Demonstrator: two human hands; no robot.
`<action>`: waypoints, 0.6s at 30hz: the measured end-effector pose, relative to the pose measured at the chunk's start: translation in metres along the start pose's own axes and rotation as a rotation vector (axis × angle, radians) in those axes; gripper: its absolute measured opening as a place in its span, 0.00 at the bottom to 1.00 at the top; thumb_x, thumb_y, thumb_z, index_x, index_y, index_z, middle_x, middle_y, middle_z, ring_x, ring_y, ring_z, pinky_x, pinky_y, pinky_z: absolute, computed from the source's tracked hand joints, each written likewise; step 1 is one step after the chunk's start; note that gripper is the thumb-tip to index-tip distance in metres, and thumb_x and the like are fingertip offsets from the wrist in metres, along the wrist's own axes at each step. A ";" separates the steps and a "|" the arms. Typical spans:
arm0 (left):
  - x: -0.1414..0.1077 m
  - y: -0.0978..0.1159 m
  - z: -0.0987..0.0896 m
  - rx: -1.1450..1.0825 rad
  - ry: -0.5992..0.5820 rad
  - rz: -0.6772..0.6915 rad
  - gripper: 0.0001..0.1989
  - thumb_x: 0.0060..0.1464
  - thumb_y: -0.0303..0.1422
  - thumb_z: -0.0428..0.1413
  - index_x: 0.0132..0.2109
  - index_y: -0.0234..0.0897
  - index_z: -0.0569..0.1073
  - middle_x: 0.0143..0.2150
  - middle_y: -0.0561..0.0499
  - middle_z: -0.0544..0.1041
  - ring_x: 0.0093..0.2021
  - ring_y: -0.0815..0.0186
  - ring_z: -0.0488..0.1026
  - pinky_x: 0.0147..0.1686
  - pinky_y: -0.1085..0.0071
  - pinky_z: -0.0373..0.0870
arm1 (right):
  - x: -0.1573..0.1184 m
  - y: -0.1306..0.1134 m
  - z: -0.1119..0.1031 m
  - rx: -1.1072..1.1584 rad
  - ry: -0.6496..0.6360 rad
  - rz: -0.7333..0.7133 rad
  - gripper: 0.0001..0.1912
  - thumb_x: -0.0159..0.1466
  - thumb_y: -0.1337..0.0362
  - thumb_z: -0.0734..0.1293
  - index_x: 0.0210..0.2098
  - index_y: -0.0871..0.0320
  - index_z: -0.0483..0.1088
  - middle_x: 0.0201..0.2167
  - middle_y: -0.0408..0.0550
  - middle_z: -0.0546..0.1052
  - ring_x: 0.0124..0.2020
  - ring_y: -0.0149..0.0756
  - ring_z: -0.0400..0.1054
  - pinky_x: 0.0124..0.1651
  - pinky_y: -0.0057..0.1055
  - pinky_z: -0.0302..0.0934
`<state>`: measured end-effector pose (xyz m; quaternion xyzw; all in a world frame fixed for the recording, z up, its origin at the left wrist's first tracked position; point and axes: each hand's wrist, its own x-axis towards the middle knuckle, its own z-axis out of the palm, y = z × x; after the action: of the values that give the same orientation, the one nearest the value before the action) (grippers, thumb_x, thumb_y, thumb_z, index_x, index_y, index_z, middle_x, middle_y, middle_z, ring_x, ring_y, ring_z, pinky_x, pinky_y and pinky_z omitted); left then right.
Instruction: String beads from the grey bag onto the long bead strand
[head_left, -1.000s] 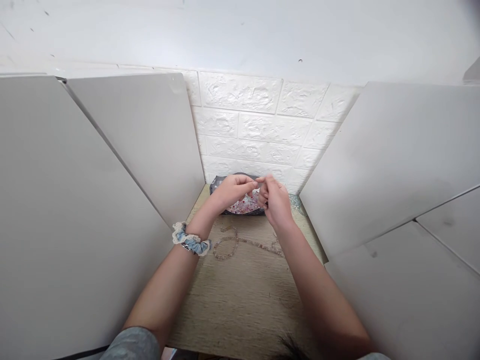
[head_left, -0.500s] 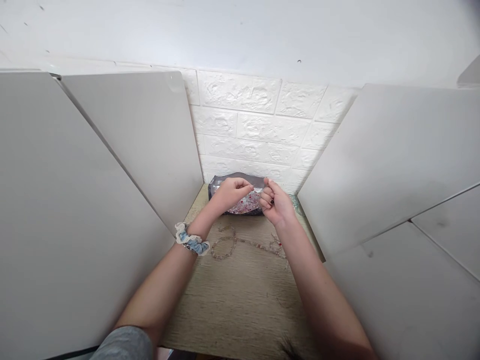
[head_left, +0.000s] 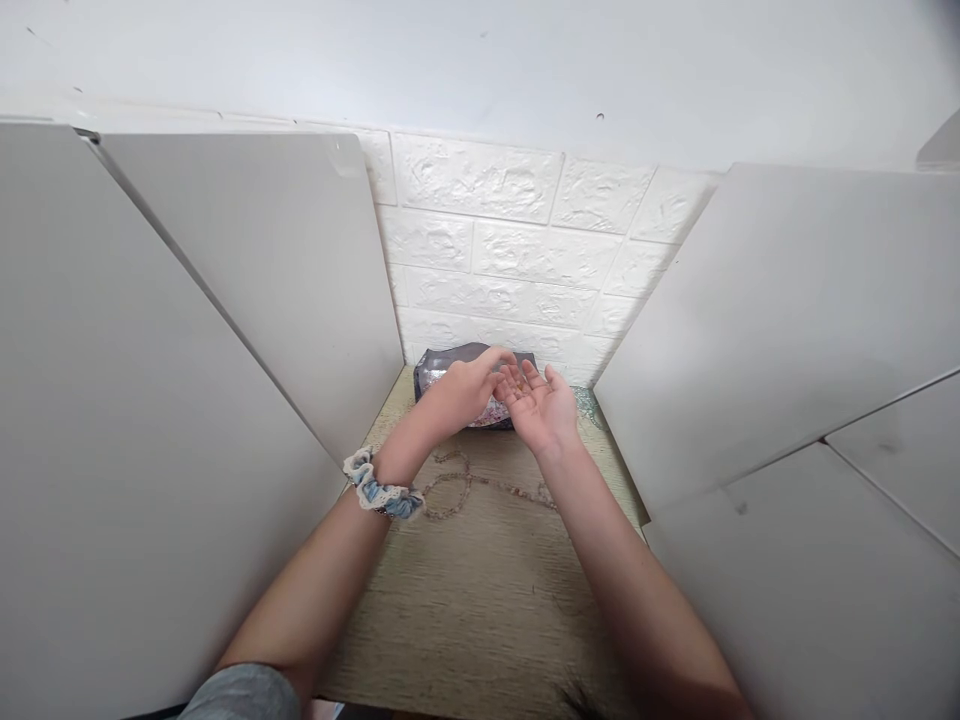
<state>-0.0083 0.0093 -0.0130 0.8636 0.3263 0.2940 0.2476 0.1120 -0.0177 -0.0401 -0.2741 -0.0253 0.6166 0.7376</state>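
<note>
Seen from the head-worn camera, a person works at a narrow wood-grain surface (head_left: 480, 610), set between grey panels on the left (head_left: 187, 380) and right (head_left: 780, 320), in front of a white brick-pattern wall (head_left: 495, 260). The left hand (head_left: 457, 392) reaches across from the image's left side, its fingers (head_left: 487, 362) curled downward and drawn together just above the right hand (head_left: 538, 405). Whether those fingers grip anything cannot be told, as the fingertips are hidden from this angle. The right hand lies palm up and open, its fingers (head_left: 534, 376) released and spread, with the left fingertips close beside them. A tiny amber speck near the base of the right fingers is too small to identify. Both hands hover over a dark, glossy tray (head_left: 441, 370) pushed back against the wall, and they hide most of it. Pink and white beads (head_left: 491, 413) show in the tray, just below the hands. A long bead strand (head_left: 457, 490) lies in loose loops on the surface, nearer the person than the tray. A denim-blue scrunchie (head_left: 379, 490) with a lace edge circles the left wrist, and a grey sleeve (head_left: 240, 695) shows at the bottom edge of the frame.
</note>
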 end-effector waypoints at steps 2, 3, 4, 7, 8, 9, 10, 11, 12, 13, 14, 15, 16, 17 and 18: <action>0.000 -0.002 0.004 0.055 -0.019 0.049 0.14 0.51 0.27 0.40 0.41 0.39 0.67 0.31 0.53 0.73 0.30 0.70 0.68 0.29 0.75 0.61 | 0.000 0.000 0.000 0.005 -0.008 0.007 0.11 0.60 0.61 0.52 0.32 0.62 0.61 0.28 0.51 0.71 0.31 0.31 0.68 0.37 0.31 0.66; 0.001 -0.003 0.005 0.074 -0.035 0.071 0.13 0.51 0.26 0.40 0.38 0.39 0.68 0.32 0.53 0.73 0.30 0.70 0.68 0.29 0.75 0.61 | -0.001 0.000 0.001 0.006 -0.012 0.008 0.11 0.60 0.62 0.52 0.32 0.62 0.61 0.28 0.52 0.71 0.31 0.31 0.69 0.36 0.31 0.66; 0.001 -0.002 0.006 0.089 -0.045 0.084 0.13 0.50 0.25 0.40 0.36 0.38 0.68 0.33 0.53 0.73 0.31 0.70 0.68 0.30 0.74 0.61 | -0.001 0.000 0.001 0.008 -0.016 0.010 0.11 0.60 0.62 0.52 0.32 0.62 0.61 0.28 0.52 0.71 0.31 0.31 0.69 0.36 0.31 0.66; 0.001 0.000 0.007 0.133 -0.027 0.065 0.12 0.49 0.26 0.41 0.32 0.37 0.68 0.32 0.52 0.73 0.31 0.69 0.67 0.29 0.74 0.60 | -0.001 0.000 0.001 0.014 -0.028 0.018 0.11 0.60 0.63 0.53 0.32 0.63 0.61 0.30 0.53 0.72 0.33 0.32 0.69 0.36 0.30 0.66; 0.001 0.001 0.007 0.156 -0.018 0.049 0.11 0.50 0.27 0.42 0.31 0.36 0.68 0.31 0.52 0.73 0.30 0.69 0.67 0.28 0.73 0.60 | -0.001 0.000 0.000 0.016 -0.032 0.021 0.11 0.60 0.63 0.53 0.31 0.63 0.61 0.30 0.53 0.72 0.35 0.33 0.69 0.36 0.30 0.65; 0.001 0.001 0.007 0.178 -0.018 0.041 0.10 0.50 0.28 0.42 0.31 0.36 0.68 0.30 0.52 0.72 0.29 0.69 0.66 0.27 0.73 0.59 | 0.000 0.000 0.000 0.017 -0.034 0.025 0.10 0.60 0.63 0.53 0.31 0.63 0.61 0.31 0.53 0.72 0.36 0.34 0.69 0.36 0.30 0.65; 0.002 0.000 0.007 0.197 -0.024 0.041 0.10 0.50 0.29 0.43 0.31 0.36 0.69 0.29 0.52 0.72 0.29 0.68 0.66 0.27 0.73 0.59 | 0.000 0.000 0.000 0.017 -0.035 0.029 0.10 0.59 0.63 0.54 0.31 0.63 0.61 0.31 0.53 0.72 0.36 0.34 0.69 0.36 0.30 0.65; 0.002 -0.001 0.008 0.210 -0.029 0.045 0.09 0.50 0.30 0.44 0.32 0.36 0.69 0.29 0.52 0.72 0.29 0.68 0.66 0.27 0.72 0.59 | 0.000 0.000 0.000 0.015 -0.035 0.033 0.10 0.59 0.63 0.54 0.31 0.63 0.62 0.32 0.54 0.73 0.37 0.35 0.69 0.36 0.29 0.65; 0.003 -0.002 0.008 0.218 -0.033 0.051 0.09 0.50 0.31 0.44 0.32 0.37 0.69 0.30 0.51 0.72 0.30 0.68 0.67 0.28 0.72 0.60 | 0.001 0.000 -0.001 0.011 -0.037 0.036 0.09 0.59 0.64 0.54 0.31 0.63 0.62 0.32 0.54 0.73 0.37 0.35 0.69 0.35 0.29 0.65; 0.004 -0.003 0.009 0.222 -0.036 0.056 0.09 0.50 0.31 0.45 0.33 0.37 0.70 0.31 0.51 0.72 0.31 0.68 0.67 0.30 0.72 0.60 | 0.001 0.000 -0.001 0.003 -0.039 0.040 0.09 0.59 0.64 0.55 0.31 0.63 0.62 0.32 0.54 0.73 0.37 0.35 0.69 0.34 0.28 0.65; 0.004 -0.005 0.009 0.224 -0.040 0.056 0.09 0.50 0.31 0.45 0.33 0.37 0.70 0.32 0.51 0.73 0.32 0.67 0.67 0.31 0.72 0.60 | 0.002 0.001 -0.001 -0.007 -0.042 0.043 0.09 0.58 0.65 0.55 0.30 0.63 0.62 0.32 0.53 0.73 0.37 0.34 0.69 0.33 0.26 0.65; 0.005 -0.006 0.009 0.226 -0.046 0.052 0.09 0.50 0.31 0.46 0.33 0.37 0.71 0.32 0.51 0.73 0.33 0.67 0.67 0.32 0.72 0.61 | 0.003 0.001 -0.001 -0.019 -0.048 0.048 0.08 0.58 0.65 0.55 0.30 0.63 0.62 0.32 0.53 0.73 0.36 0.34 0.69 0.31 0.25 0.64; 0.005 -0.008 0.009 0.227 -0.054 0.044 0.09 0.50 0.31 0.46 0.32 0.37 0.71 0.32 0.51 0.73 0.33 0.67 0.67 0.32 0.72 0.61 | 0.003 0.001 -0.002 -0.033 -0.057 0.055 0.08 0.58 0.66 0.55 0.30 0.63 0.62 0.32 0.53 0.73 0.34 0.33 0.69 0.30 0.25 0.64; 0.006 -0.009 0.009 0.227 -0.064 0.034 0.09 0.50 0.31 0.46 0.32 0.37 0.71 0.32 0.51 0.73 0.33 0.67 0.67 0.32 0.72 0.61 | 0.003 0.002 -0.002 -0.046 -0.069 0.063 0.08 0.58 0.67 0.55 0.30 0.63 0.62 0.32 0.53 0.73 0.33 0.32 0.69 0.29 0.24 0.63; 0.006 -0.009 0.008 0.227 -0.074 0.024 0.09 0.50 0.31 0.47 0.32 0.37 0.71 0.31 0.51 0.73 0.32 0.67 0.67 0.32 0.72 0.61 | 0.004 0.002 -0.002 -0.057 -0.083 0.074 0.08 0.58 0.67 0.55 0.29 0.63 0.62 0.31 0.53 0.73 0.32 0.31 0.69 0.28 0.24 0.63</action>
<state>-0.0035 0.0178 -0.0221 0.9001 0.3376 0.2264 0.1566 0.1114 -0.0148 -0.0438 -0.2699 -0.0632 0.6533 0.7045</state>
